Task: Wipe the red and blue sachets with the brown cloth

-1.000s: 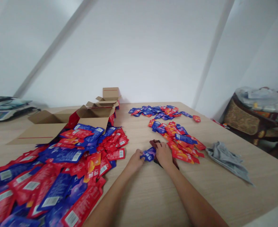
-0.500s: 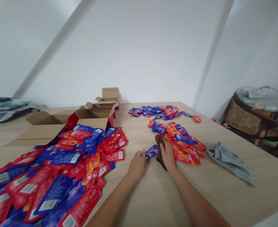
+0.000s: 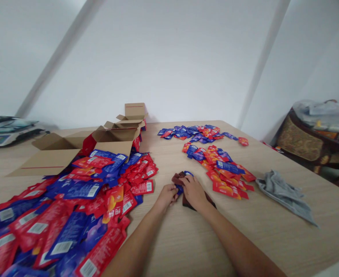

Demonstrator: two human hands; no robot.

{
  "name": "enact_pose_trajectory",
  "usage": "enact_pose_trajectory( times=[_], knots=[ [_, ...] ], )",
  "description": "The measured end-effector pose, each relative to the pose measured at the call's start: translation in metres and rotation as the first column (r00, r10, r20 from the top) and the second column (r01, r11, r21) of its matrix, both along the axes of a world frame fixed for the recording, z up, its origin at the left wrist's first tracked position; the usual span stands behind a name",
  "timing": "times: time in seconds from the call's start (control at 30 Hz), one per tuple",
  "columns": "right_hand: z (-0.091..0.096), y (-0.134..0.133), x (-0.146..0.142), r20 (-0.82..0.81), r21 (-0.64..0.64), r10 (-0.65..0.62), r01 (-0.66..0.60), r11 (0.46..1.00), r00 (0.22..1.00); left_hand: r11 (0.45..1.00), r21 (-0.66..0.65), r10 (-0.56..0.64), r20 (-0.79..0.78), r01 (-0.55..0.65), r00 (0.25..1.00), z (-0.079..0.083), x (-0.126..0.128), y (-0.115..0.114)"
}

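In the middle of the table, my left hand [image 3: 166, 197] is closed in a pinch on the near left end of a blue packet [image 3: 180, 189]. My right hand [image 3: 195, 192] holds a brown cloth [image 3: 188, 202] and presses it over that packet, with folds of cloth showing beyond the fingers. Most of the packet is hidden under cloth and hand. To the left spreads a big heap of red and blue packets [image 3: 91, 188]. Close to my right hand lies a smaller pile of mostly orange-red packets [image 3: 227, 175].
Open cardboard boxes [image 3: 114, 148] stand behind the left heap. Farther back lies another packet group [image 3: 189, 133]. A crumpled grey cloth [image 3: 284, 196] rests at the right. A device like a scale [image 3: 8, 134] sits far left, and a patterned chair [image 3: 302, 138] stands beyond the table's right edge.
My right hand has moved left and brought the brown cloth over the blue packet, covering most of it. My left hand stays at the packet's end, fingers curled tighter. The view shifted slightly.
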State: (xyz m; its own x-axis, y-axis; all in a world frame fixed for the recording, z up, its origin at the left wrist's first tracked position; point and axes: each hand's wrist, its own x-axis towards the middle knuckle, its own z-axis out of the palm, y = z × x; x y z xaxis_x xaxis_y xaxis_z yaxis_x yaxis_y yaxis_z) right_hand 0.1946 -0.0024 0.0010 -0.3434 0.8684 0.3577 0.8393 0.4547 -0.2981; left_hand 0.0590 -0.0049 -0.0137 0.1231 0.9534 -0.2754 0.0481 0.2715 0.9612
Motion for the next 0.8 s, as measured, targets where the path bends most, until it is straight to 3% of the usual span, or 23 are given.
enact_pose_trajectory(
  times=[0.23,0.33,0.47,0.53,0.6,0.63,0.67,0.7,0.8],
  knots=[
    [-0.010,0.025,0.017,0.046,0.010,-0.250,0.250,0.968,0.967,0.998,-0.053,-0.036,0.087,0.041,0.996,0.016,-0.010,-0.006],
    [-0.012,0.026,0.023,0.047,0.026,-0.270,0.269,0.963,0.962,0.999,-0.023,-0.028,0.158,0.032,0.987,0.032,-0.025,-0.007],
    [-0.015,0.024,0.027,0.040,0.064,-0.240,0.238,0.969,0.970,0.983,0.122,0.095,0.315,-0.139,0.944,0.065,-0.057,-0.003],
    [-0.017,0.024,0.028,0.038,0.086,-0.233,0.229,0.970,0.972,0.916,0.224,0.220,0.418,-0.334,0.882,0.082,-0.077,-0.002],
    [-0.017,0.024,0.028,0.037,0.098,-0.232,0.228,0.969,0.972,0.775,0.295,0.340,0.550,-0.559,0.762,0.092,-0.094,0.000],
    [-0.017,0.024,0.028,0.036,0.099,-0.234,0.229,0.968,0.972,0.715,0.300,0.375,0.597,-0.631,0.709,0.094,-0.099,0.002],
    [-0.016,0.024,0.028,0.036,0.099,-0.235,0.230,0.968,0.971,0.691,0.290,0.393,0.617,-0.662,0.682,0.093,-0.102,0.004],
    [-0.016,0.023,0.028,0.037,0.099,-0.237,0.232,0.968,0.971,0.709,0.275,0.397,0.606,-0.649,0.689,0.090,-0.101,0.007],
    [-0.014,0.022,0.028,0.031,0.100,-0.237,0.233,0.967,0.971,0.864,0.195,0.341,0.452,-0.464,0.824,0.072,-0.081,0.027]
  ],
)
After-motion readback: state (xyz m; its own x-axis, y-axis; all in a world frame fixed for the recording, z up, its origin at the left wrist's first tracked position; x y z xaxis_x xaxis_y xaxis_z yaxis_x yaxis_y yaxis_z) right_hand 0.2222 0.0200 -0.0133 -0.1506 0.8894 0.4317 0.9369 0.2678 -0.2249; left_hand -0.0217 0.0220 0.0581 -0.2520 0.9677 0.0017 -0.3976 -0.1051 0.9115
